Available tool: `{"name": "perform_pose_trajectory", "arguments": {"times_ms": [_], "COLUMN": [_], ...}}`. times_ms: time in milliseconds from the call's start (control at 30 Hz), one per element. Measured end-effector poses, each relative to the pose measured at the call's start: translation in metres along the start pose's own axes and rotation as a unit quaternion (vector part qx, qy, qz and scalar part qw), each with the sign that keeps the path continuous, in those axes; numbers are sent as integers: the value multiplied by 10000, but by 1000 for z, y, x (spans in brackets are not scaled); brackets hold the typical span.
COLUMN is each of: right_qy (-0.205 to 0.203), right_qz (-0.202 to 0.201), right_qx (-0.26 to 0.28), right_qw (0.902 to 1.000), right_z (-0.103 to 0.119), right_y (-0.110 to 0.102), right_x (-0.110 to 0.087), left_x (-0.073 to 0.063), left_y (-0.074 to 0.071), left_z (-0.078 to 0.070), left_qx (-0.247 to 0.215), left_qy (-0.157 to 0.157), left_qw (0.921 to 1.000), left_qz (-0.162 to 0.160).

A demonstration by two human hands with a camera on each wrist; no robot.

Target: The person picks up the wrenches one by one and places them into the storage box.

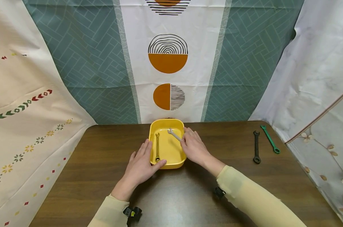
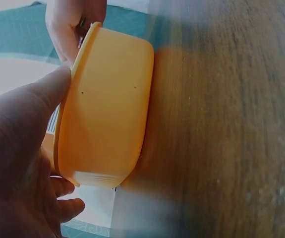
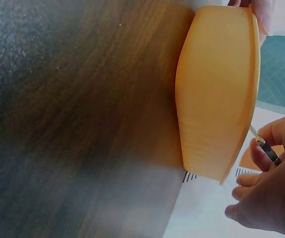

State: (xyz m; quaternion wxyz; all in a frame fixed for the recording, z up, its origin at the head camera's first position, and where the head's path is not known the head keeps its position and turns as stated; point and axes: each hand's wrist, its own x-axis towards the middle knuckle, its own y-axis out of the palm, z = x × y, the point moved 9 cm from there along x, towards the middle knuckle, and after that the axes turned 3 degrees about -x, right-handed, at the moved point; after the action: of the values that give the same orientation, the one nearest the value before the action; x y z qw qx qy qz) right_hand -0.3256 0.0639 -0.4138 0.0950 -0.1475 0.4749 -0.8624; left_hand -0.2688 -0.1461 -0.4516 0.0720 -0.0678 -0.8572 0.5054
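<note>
A yellow tray (image 1: 171,151) stands at the table's back edge. My left hand (image 1: 141,162) holds its near-left corner, thumb over the near rim and fingers along the left side. In the left wrist view the thumb (image 2: 53,87) lies on the tray's rim. My right hand (image 1: 194,145), at the tray's right rim, pinches a silver combination wrench (image 1: 174,135), whose open end points over the tray's inside. The right wrist view shows the wrench's ring end (image 3: 268,149) between thumb and fingers. A yellowish combination wrench (image 1: 157,146) lies lengthwise inside, along the left wall.
To the right on the brown wooden table (image 1: 225,142) lie a black combination wrench (image 1: 256,147) and a green one (image 1: 270,139), side by side and apart. A patterned curtain (image 1: 171,104) hangs right behind the table, with further cloths at left and right.
</note>
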Motion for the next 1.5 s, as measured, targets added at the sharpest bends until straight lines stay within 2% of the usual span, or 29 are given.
{"name": "perform_pose_trajectory", "arguments": {"times_ms": [800, 1500], "right_qy": [-384, -464], "right_qz": [-138, 163], "right_qx": [-635, -1049], "right_qw": [9971, 9933], "right_z": [15, 27], "right_y": [8, 25], "right_x": [7, 14], "left_x": [0, 0], "left_y": [1, -1], "left_z": [2, 1], "left_qx": [55, 119], "left_qy": [67, 76], "left_qw": [10000, 9999], "left_qz": [-49, -25]}}
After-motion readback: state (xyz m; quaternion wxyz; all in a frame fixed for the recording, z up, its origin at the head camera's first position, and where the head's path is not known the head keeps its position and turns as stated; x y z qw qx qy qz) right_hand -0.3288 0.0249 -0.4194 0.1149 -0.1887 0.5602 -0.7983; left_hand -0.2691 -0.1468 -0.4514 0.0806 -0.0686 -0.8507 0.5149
